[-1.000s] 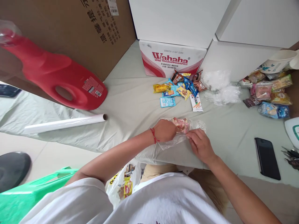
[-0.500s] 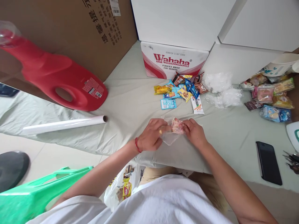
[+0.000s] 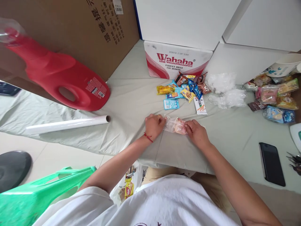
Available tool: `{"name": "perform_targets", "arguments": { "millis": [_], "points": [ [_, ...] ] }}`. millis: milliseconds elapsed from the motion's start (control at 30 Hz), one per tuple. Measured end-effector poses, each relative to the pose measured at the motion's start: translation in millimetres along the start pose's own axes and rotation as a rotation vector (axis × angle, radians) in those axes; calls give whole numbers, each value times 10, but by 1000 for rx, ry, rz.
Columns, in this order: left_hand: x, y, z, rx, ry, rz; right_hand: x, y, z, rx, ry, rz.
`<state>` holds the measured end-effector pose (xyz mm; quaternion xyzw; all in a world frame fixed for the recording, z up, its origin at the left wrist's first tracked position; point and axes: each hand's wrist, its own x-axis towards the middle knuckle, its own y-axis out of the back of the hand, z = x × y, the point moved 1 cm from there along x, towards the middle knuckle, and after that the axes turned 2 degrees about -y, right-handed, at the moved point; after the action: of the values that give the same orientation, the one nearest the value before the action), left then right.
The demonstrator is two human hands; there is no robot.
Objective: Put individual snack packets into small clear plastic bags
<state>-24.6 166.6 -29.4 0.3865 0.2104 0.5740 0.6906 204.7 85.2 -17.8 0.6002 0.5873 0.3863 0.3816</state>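
A small clear plastic bag [image 3: 169, 125] lies stretched between my hands near the table's front edge. Inside its right part sits a pink-and-cream packaged snack [image 3: 180, 127]. My left hand [image 3: 154, 126], with a red string at the wrist, pinches the bag's left end. On the other side my right hand [image 3: 197, 133] grips the bag's right end together with the snack, thumb and fingers closed. Just beyond my hands lie a light-blue packet [image 3: 171, 104], a white stick-snack packet [image 3: 200, 105] and a pile of small snack packets [image 3: 187, 94].
Crumpled clear bags [image 3: 227, 97] lie right of the pile, beside a Wahaha carton [image 3: 175, 61]. Farther right are bagged snacks [image 3: 269, 94] and a black phone [image 3: 272, 164]. A red detergent bottle [image 3: 63, 73] and a white roll [image 3: 68, 124] are on the left.
My left hand has moved a little left and up, from over the bag to its left end. The bag now lies flatter and straighter, with the snack still at my right fingers.
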Motion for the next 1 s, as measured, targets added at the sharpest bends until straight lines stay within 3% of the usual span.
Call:
{"name": "perform_targets", "arguments": {
  "millis": [100, 200, 267, 300, 333, 400, 467, 533, 667, 800, 1000],
  "points": [
    [63, -27, -85, 41, 77, 119, 0, 9, -12, -23, -8, -9],
    [11, 103, -79, 42, 144, 345, 3, 5, -13, -27, 0, -17],
    [-98, 233, 36, 20, 27, 498, 8, 0, -12, -26, 5, -24],
    [-166, 280, 127, 0, -113, 508, 11, -2, -13, -28, 6, -30],
    [-235, 302, 232, -20, -294, 446, 14, -1, -14, -31, 6, -34],
    [-358, 251, 439, -11, -668, 164, 26, 15, -14, -28, 3, -42],
    [-422, 106, 561, 86, -818, -67, 45, 57, -6, 19, 6, -44],
    [-421, -65, 571, 197, -764, -142, 69, 124, 19, 130, 10, -49],
    [-387, -278, 436, 267, -694, -144, 113, 273, 111, 390, -73, -58],
    [-394, -296, 400, 268, -706, -158, 143, 303, 205, 459, -182, -52],
    [-298, -184, 612, 246, -600, -285, 146, 261, 349, 295, -199, 118]
  ]
}}
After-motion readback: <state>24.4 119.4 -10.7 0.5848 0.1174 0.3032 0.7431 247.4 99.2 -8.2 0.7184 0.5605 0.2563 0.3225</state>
